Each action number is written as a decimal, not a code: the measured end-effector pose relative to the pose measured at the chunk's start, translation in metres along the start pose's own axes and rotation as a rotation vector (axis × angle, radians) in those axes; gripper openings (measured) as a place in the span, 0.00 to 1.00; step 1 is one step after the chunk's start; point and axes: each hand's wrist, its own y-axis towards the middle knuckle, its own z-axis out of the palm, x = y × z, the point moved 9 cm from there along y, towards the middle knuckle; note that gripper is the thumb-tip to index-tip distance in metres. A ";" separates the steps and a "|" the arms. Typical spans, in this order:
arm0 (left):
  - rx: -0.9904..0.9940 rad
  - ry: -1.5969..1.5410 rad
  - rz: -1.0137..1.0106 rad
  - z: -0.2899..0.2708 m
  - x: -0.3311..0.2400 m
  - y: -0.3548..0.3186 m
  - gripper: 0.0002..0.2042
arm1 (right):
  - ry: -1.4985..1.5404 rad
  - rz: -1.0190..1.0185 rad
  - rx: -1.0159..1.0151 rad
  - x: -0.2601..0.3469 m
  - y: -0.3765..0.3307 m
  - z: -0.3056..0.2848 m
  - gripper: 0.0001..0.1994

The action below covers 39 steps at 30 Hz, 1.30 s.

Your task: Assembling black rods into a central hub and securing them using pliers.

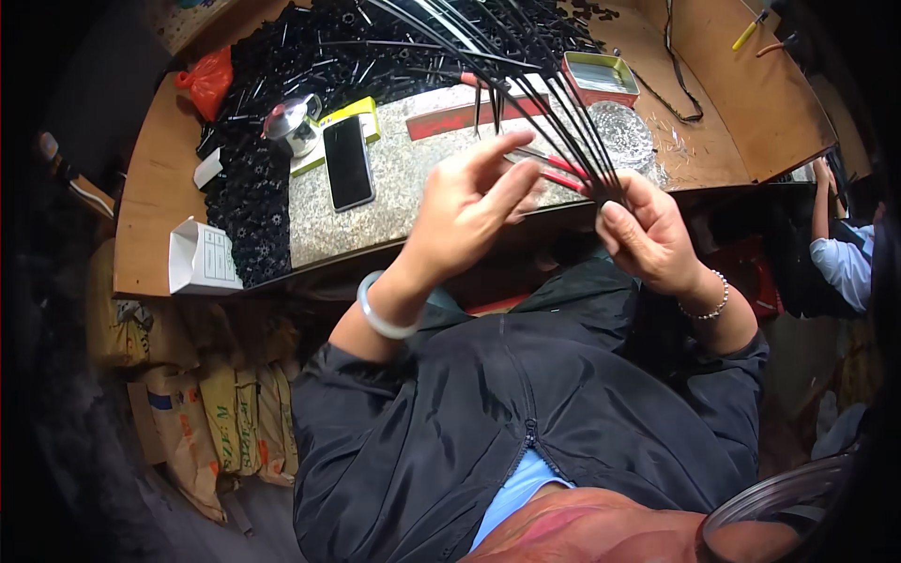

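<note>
My right hand (657,239) is closed round the lower ends of a bundle of long thin black rods (563,113), which look like umbrella ribs and fan out upward and to the left over the bench. Just left of its fingers, two slim red lengths (566,175) lie against the rods; what they belong to is hidden. My left hand (479,202), slightly blurred, hovers left of the bundle with its fingers apart and nothing visible in them. Beneath the hands is a speckled stone slab (383,216) on the bench, with a red metal bar (441,122) toward its far side.
A phone (348,164), a shiny metal pot (293,127) and a yellow box (364,114) stand at the left. Small black parts (272,75) are heaped behind. A rectangular tin (601,77) and a clear round dish (621,134) stand right. Another person (845,258) sits far right.
</note>
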 end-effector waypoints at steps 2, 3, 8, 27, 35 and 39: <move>-0.028 -0.154 0.063 0.011 -0.001 0.014 0.11 | -0.012 -0.023 0.030 -0.002 0.001 0.013 0.14; -0.019 -0.174 0.114 0.012 -0.003 0.017 0.11 | -0.015 -0.024 0.032 -0.002 0.001 0.016 0.14; -0.010 -0.238 0.124 0.013 -0.006 0.014 0.10 | 0.039 0.075 0.086 0.000 0.004 0.026 0.14; -0.508 -0.360 0.425 -0.105 -0.029 -0.052 0.15 | 0.060 -0.070 -0.182 0.024 0.030 -0.067 0.11; -0.254 -0.474 0.324 -0.038 -0.027 -0.006 0.12 | -0.179 -0.132 -0.142 0.020 0.043 -0.029 0.11; -0.110 -0.606 0.317 -0.002 -0.014 0.025 0.09 | -0.297 -0.139 -0.088 0.012 0.037 0.008 0.10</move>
